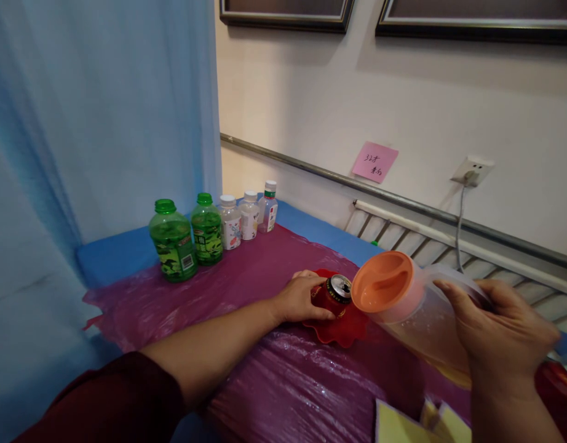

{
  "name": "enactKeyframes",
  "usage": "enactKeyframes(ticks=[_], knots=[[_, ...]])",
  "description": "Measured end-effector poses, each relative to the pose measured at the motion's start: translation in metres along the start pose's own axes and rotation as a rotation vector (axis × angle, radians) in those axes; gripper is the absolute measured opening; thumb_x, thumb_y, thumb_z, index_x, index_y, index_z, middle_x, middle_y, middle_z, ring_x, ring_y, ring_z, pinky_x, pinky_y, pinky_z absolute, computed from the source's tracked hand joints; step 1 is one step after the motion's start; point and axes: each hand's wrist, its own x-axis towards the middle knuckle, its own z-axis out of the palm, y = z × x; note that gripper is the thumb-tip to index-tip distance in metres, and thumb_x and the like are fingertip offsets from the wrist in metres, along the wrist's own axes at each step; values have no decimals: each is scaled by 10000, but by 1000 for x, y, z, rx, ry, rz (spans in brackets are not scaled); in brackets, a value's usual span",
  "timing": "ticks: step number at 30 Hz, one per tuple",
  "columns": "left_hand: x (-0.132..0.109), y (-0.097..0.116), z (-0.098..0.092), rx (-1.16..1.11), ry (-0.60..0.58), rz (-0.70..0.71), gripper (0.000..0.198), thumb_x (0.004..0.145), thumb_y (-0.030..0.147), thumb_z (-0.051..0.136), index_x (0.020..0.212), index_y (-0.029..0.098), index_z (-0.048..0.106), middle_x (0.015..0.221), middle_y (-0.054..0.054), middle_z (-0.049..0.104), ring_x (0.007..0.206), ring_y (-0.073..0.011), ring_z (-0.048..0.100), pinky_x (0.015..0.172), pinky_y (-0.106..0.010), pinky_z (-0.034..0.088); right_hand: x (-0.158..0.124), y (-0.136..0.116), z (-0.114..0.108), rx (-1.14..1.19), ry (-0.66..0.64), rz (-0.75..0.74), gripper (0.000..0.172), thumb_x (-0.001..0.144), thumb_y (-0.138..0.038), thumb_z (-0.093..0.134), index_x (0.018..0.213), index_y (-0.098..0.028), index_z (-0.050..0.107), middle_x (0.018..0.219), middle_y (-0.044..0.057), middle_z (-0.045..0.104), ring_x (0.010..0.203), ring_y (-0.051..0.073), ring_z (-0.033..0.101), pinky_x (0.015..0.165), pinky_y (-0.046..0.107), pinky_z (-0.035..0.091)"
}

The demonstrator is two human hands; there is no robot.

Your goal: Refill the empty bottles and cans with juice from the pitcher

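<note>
My left hand (302, 298) is wrapped round a red drink can (332, 298) with a dark rim and an opened silver top. The can stands on a red scalloped plate (343, 332). In my right hand (505, 314) is the handle of a translucent plastic pitcher (426, 326) with an orange lid (385, 283). The pitcher is tilted, its lid end close beside the can's top. Some liquid shows low in the pitcher. Whether any runs into the can, I cannot tell.
Two green bottles (173, 243) and several small clear bottles (249, 215) stand at the back left. Purple plastic sheeting (265, 369) covers the blue table. Yellow paper (398, 424) lies at the front. A radiator (403, 234) and a plugged cable (459, 227) are along the wall.
</note>
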Motion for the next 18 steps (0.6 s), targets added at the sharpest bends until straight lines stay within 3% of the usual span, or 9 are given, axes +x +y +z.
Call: enactKeyframes(ticks=[18], knots=[[1,3,-2,4,-7,-20,738,618,583,890,1269,284,707,1179,-82,709,1137,-345,593,1066,-478,394,1,1,0,-20,33,-46,557,778,-770,646,701,-219,679,546,-37,559,488,117,472,514,267,336]])
